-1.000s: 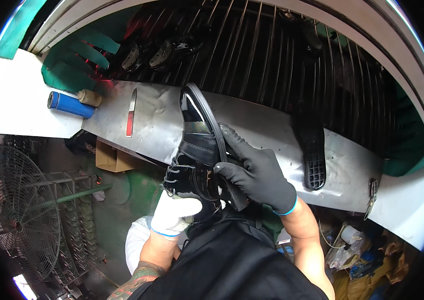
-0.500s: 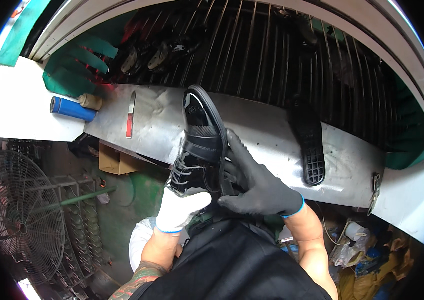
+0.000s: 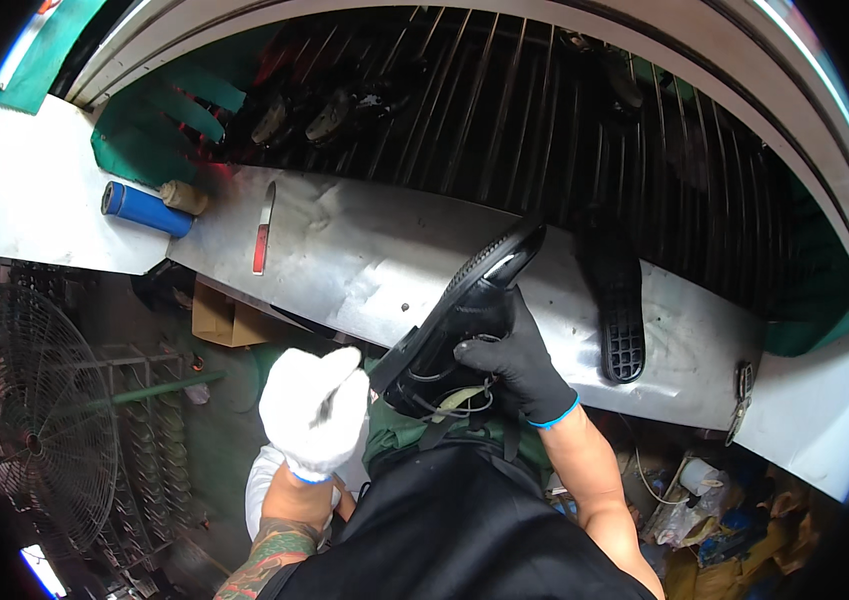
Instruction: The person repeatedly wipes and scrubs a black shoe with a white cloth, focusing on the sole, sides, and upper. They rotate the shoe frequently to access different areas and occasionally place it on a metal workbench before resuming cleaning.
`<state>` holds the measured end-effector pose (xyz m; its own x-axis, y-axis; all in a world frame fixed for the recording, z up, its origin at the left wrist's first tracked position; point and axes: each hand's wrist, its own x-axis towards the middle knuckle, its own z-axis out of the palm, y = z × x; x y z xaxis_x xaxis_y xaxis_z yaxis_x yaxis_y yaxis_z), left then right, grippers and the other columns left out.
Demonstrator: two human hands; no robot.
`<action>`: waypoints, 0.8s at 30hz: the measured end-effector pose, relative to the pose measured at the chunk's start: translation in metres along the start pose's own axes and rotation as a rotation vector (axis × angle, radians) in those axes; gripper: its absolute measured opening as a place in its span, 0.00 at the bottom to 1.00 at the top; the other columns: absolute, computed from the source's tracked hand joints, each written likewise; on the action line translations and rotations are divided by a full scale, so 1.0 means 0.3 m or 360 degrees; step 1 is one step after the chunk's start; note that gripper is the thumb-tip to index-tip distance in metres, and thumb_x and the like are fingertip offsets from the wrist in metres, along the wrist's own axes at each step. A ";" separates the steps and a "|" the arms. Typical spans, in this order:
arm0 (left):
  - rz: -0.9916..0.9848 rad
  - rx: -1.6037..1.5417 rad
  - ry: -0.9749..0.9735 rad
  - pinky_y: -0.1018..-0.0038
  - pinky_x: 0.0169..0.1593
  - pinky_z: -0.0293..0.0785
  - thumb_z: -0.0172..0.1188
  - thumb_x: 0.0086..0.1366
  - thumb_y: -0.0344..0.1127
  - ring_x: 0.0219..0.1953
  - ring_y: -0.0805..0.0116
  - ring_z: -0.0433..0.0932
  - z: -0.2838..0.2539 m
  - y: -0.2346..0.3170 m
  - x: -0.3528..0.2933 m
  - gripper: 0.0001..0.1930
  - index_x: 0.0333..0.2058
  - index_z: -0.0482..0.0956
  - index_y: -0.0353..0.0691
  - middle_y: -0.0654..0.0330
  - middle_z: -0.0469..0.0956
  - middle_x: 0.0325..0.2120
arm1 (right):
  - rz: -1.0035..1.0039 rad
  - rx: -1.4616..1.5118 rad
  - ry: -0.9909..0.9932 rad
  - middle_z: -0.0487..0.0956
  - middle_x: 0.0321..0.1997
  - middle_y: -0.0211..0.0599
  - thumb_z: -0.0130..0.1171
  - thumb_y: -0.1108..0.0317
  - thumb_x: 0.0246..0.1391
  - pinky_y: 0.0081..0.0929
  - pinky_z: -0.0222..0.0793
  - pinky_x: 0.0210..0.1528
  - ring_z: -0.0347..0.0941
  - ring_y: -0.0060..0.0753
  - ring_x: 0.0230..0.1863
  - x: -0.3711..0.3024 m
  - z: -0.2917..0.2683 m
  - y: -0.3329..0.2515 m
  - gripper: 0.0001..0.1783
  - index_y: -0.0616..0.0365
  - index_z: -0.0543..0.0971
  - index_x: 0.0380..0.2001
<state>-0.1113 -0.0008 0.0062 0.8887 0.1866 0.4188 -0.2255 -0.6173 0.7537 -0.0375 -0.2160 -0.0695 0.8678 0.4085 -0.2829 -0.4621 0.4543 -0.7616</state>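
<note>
A black lace-up shoe (image 3: 464, 335) is tilted on its side in front of me, toe toward the upper right, the edge of its sole turned to the upper left. My right hand (image 3: 519, 365), in a dark grey glove, grips it from the right with the thumb across the upper. Loose grey laces and a pale green patch (image 3: 459, 403) show near its opening. My left hand (image 3: 314, 412), in a white glove, is raised just left of the heel, apart from the shoe, its fingers curled in with nothing visible in them. A separate black shoe sole (image 3: 620, 310) lies to the right.
A metal ledge (image 3: 344, 255) runs before a rack of dark bars (image 3: 474, 120) with several shoes on it. On the ledge lies a red-handled blade (image 3: 262, 240). A blue cylinder (image 3: 144, 208) rests at left, above a carton (image 3: 229, 318) and a large fan (image 3: 39, 430).
The shoe has swung from toe-up to toe toward the upper right, turning its sole leftward. My left hand has let go and moved left; my right hand now grips the upper.
</note>
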 end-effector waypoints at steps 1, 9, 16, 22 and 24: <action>0.0329 0.0211 -0.0165 0.70 0.30 0.71 0.68 0.54 0.20 0.24 0.63 0.74 0.008 0.004 0.053 0.14 0.42 0.87 0.32 0.58 0.75 0.23 | -0.0010 -0.0041 -0.0050 0.79 0.57 0.39 0.76 0.74 0.44 0.37 0.75 0.62 0.78 0.35 0.58 -0.006 -0.015 0.014 0.46 0.59 0.64 0.66; 0.0100 0.0015 -0.1255 0.63 0.41 0.76 0.70 0.64 0.48 0.32 0.55 0.79 0.089 -0.079 0.180 0.33 0.62 0.77 0.33 0.50 0.82 0.31 | 0.0160 0.0022 -0.0166 0.80 0.57 0.41 0.74 0.70 0.40 0.36 0.75 0.61 0.80 0.35 0.54 -0.033 -0.001 0.024 0.51 0.60 0.64 0.70; 0.0385 0.0096 -0.0990 0.62 0.50 0.79 0.68 0.66 0.42 0.42 0.49 0.83 0.125 -0.080 0.128 0.28 0.60 0.78 0.30 0.46 0.84 0.40 | 0.0088 0.0250 -0.0227 0.79 0.58 0.39 0.71 0.72 0.43 0.32 0.75 0.60 0.78 0.34 0.56 -0.016 -0.027 0.045 0.47 0.61 0.65 0.69; 0.0325 0.0675 -0.0871 0.62 0.38 0.76 0.69 0.65 0.42 0.31 0.53 0.78 0.137 -0.014 0.148 0.23 0.54 0.82 0.33 0.51 0.82 0.32 | 0.0076 -0.0123 -0.0038 0.78 0.58 0.37 0.66 0.77 0.43 0.32 0.73 0.62 0.77 0.32 0.57 0.014 -0.003 0.009 0.49 0.59 0.62 0.72; 0.0617 0.0637 -0.0544 0.64 0.36 0.75 0.68 0.65 0.37 0.27 0.55 0.77 0.149 -0.086 0.158 0.22 0.56 0.82 0.36 0.52 0.80 0.28 | 0.0071 -0.0221 -0.0108 0.76 0.62 0.40 0.72 0.75 0.43 0.34 0.72 0.63 0.74 0.35 0.60 0.002 0.009 0.016 0.56 0.59 0.56 0.75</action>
<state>-0.0456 -0.0101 -0.0161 0.8644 -0.3197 0.3881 -0.4481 -0.8400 0.3059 -0.0399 -0.2114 -0.0717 0.8306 0.4803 -0.2818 -0.4661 0.3224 -0.8239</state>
